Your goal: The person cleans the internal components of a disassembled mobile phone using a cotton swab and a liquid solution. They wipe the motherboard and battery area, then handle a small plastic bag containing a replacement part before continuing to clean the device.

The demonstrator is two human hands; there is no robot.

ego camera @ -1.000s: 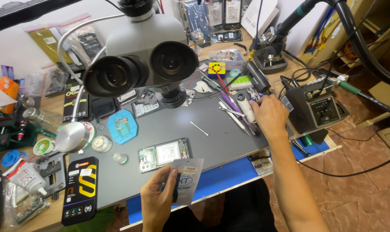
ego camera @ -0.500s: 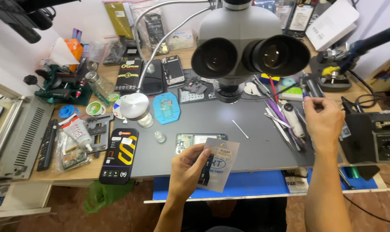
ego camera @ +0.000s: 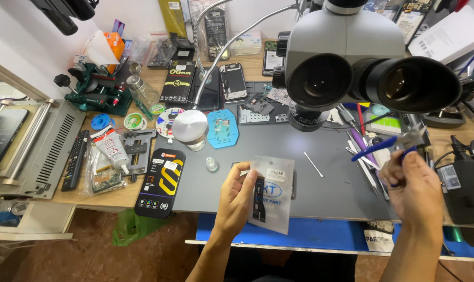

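Note:
My left hand (ego camera: 235, 200) holds a clear plastic pouch (ego camera: 272, 193) with a dark spare part inside, upright over the front of the grey work mat (ego camera: 326, 183). A phone with its back open lies on the mat, mostly hidden behind the pouch. My right hand (ego camera: 413, 190) grips blue-handled cutters (ego camera: 383, 146) above the mat's right edge, near a row of tweezers and picks (ego camera: 365, 156). A large grey stereo microscope (ego camera: 352, 62) hangs over the mat's rear.
A black phone-shaped box (ego camera: 160, 181) lies left of the mat, with a glue tube (ego camera: 110, 149), a small clear bottle (ego camera: 211, 164), a round lamp head (ego camera: 190, 126) and a blue stencil plate (ego camera: 223, 128) nearby. A cotton swab (ego camera: 313, 164) lies mid-mat. A dark power unit (ego camera: 469, 190) stands far right.
My right hand has come back from the tool row holding the blue-handled cutters. The pouch stays in my left hand. The view has moved closer and shifted left.

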